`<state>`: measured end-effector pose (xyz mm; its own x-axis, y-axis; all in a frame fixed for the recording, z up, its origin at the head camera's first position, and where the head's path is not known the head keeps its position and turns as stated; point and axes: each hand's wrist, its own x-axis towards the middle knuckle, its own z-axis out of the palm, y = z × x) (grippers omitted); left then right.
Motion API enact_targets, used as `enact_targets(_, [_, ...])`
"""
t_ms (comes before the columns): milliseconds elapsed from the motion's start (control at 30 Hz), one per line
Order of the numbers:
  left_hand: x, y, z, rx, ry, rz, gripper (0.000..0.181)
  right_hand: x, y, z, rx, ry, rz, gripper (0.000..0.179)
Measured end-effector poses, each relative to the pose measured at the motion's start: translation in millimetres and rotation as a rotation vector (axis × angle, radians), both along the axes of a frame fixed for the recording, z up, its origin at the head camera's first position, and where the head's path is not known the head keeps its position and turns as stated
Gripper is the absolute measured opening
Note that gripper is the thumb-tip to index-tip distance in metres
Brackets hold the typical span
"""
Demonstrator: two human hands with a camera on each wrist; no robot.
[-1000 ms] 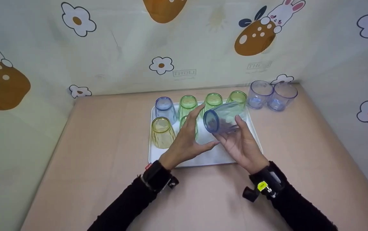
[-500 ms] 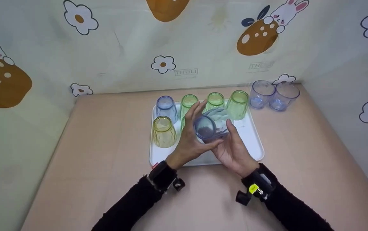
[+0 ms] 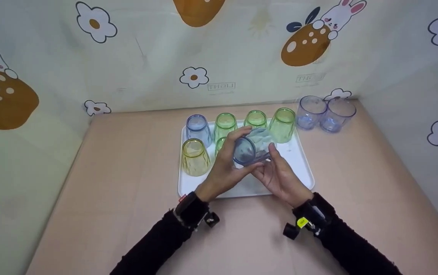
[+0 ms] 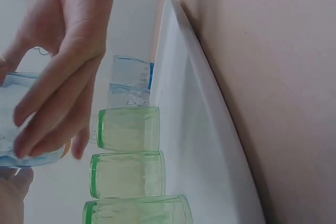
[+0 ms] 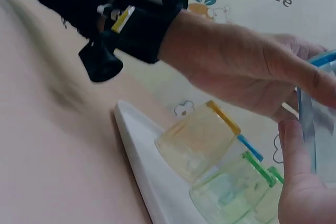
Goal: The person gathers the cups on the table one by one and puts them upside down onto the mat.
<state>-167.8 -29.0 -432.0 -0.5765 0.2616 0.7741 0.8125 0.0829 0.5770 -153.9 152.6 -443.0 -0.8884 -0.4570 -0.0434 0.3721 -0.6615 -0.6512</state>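
A blue-tinted drinking glass [image 3: 245,151] lies tilted between both hands above the tray, its thick base turned toward the left. My left hand [image 3: 223,173] grips it round the base end, thumb below and fingers above. From the other side my right hand [image 3: 283,179] holds its body, with the thumb along the near side. In the left wrist view, the right hand's [image 4: 73,61] fingers bend across the glass [image 4: 21,114]. Beneath them is a white tray [image 3: 299,173] carrying upside-down glasses: a yellow one [image 3: 196,160], a blue one [image 3: 198,130] and several green ones [image 3: 282,126].
Two bluish-purple glasses [image 3: 310,114] stand upright at the back right, beside the tray. One green glass [image 3: 221,146] is mostly hidden behind my left hand. A printed curtain [image 3: 146,76] rises behind the wooden table [image 3: 127,164] and along its sides.
The glass has shifted left and turned its base more toward the camera. My left hand, earlier spread beside it, has come round the base. My right hand moved left with the glass.
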Motion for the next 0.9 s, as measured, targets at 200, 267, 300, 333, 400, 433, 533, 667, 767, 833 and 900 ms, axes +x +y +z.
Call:
enact_targets(200, [-2.7,-1.0,7.4,-0.062,-0.008,0.05,0.082,-11.6,24.1,-7.3,0.089,-0.02,-0.147,0.073])
enact_targets(267, [-3.6,-0.8,10.1,-0.1,-0.015,0.071,0.082,-16.0,34.9,-5.9,0.098,-0.044,-0.2,0.072])
enact_targets(300, [-4.2,-0.5,10.9,-0.12,-0.019,0.084,0.082,-18.2,40.7,-4.7,0.101,-0.051,-0.221,0.072])
enact_targets(333, [-4.8,-0.1,11.4,-0.137,-0.024,0.098,0.082,-20.3,46.4,-3.1,0.1,-0.062,-0.242,0.072])
enact_targets(400, [-6.6,1.0,11.2,-0.175,-0.03,0.129,0.082,-24.2,57.4,-0.1,0.077,-0.08,-0.277,0.073])
enact_targets(433, [-7.7,1.8,10.7,-0.193,-0.034,0.142,0.081,-25.9,62.7,1.4,0.062,-0.091,-0.292,0.073])
enact_targets(533, [-10.9,4.8,7.4,-0.252,-0.044,0.173,0.082,-30.4,75.7,5.3,0.0,-0.119,-0.329,0.071])
enact_targets(667, [-14.2,10.2,1.5,-0.345,-0.062,0.192,0.082,-35.2,88.8,7.1,-0.041,-0.139,-0.37,0.066])
enact_targets(767, [-15.4,15.8,-1.7,-0.428,-0.096,0.212,0.082,-37.9,96.1,6.1,-0.054,-0.159,-0.392,0.066])
enact_targets(833, [-16.1,20.6,-2.5,-0.49,-0.12,0.234,0.081,-39.4,100.1,4.3,-0.063,-0.171,-0.402,0.065])
enact_targets(900, [-17.1,25.8,-2.4,-0.537,-0.142,0.258,0.08,-40.2,103.4,2.6,-0.079,-0.183,-0.41,0.063])
